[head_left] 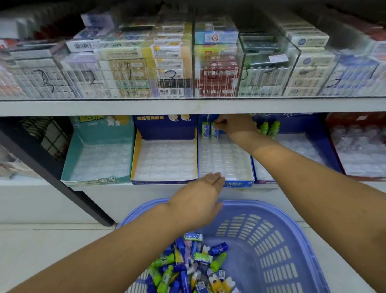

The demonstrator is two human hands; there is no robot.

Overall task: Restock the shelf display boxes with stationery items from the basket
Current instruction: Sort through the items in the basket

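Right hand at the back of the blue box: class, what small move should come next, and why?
Probably release: the right hand pinches a green eraser standing upright beside a second eraser in the back row of the blue box, so letting go and withdrawing seems next.

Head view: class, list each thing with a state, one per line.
Teal box: empty.
Yellow-lined box: empty.
Middle blue box: nearly empty.
Basket: holds loose stationery.
Right hand: pinches upright eraser at middle box's back.
Left hand: open, above basket rim.
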